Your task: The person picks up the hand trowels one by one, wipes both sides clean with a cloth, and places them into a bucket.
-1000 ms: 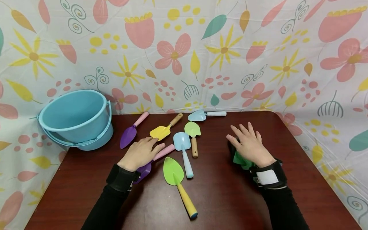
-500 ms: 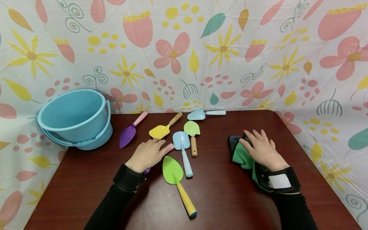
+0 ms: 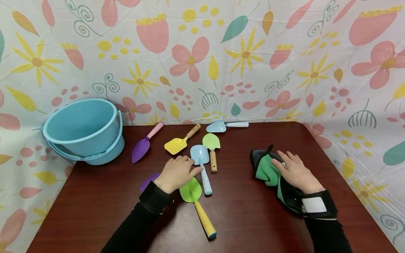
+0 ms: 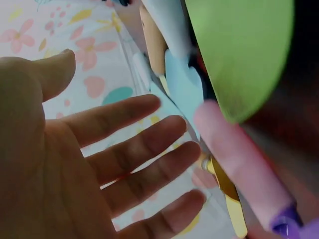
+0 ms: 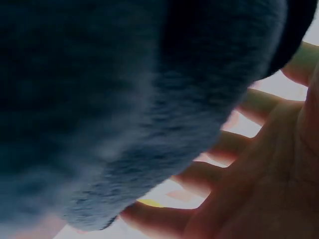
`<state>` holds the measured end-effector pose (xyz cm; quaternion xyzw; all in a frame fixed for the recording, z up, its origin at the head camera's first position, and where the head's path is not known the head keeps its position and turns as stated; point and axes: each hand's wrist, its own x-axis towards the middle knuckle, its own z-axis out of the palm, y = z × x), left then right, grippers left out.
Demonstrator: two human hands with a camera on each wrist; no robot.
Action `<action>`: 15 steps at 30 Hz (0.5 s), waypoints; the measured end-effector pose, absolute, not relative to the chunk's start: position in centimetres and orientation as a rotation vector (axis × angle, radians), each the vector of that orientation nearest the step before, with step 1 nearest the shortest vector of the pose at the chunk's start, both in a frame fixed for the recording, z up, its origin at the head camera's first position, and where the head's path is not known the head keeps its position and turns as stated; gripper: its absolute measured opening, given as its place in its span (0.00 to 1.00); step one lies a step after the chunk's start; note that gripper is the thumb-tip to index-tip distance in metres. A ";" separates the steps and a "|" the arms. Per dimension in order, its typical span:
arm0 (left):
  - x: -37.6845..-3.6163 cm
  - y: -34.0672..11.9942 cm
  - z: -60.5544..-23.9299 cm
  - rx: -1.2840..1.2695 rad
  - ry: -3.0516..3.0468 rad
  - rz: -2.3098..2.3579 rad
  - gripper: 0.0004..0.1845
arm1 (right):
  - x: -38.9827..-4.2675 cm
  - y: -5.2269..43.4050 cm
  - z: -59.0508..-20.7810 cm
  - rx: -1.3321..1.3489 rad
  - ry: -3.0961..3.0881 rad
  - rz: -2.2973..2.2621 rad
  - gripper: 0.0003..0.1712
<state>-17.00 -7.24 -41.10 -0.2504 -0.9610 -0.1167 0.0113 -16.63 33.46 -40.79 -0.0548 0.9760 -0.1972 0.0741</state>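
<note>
My left hand (image 3: 178,171) lies flat on the table with straight fingers, over the pink handle (image 4: 239,164) of a purple trowel (image 3: 148,180). Its fingertips reach the light blue shovel (image 3: 201,164) and the green trowel (image 3: 195,196) with a yellow handle. The left wrist view shows the palm open above the pink handle and the green blade (image 4: 244,50). My right hand (image 3: 292,170) rests with relaxed fingers on a green and black cloth (image 3: 265,169). That cloth's dark fuzzy fabric (image 5: 124,99) fills the right wrist view.
A light blue bucket (image 3: 83,130) stands at the table's back left corner. Behind my left hand lie another purple trowel (image 3: 142,144), a yellow shovel (image 3: 178,144), a small green shovel (image 3: 212,144) and a pale blue trowel (image 3: 225,125). A flowered sheet (image 3: 202,56) walls the table.
My left hand slid right along the purple trowel to the blue shovel and green trowel. My right hand drew right and nearer, uncovering the left part of the green cloth.
</note>
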 end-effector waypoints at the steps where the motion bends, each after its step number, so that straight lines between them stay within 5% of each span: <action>1: -16.9 -7.0 -41.1 -0.776 -3.006 -0.348 0.27 | -16.6 33.5 -40.9 -0.171 2.925 -0.609 0.43; 15: -18.0 -3.0 -41.0 -0.541 -3.231 -0.331 0.31 | -16.6 33.8 -42.4 -0.141 2.898 -0.585 0.46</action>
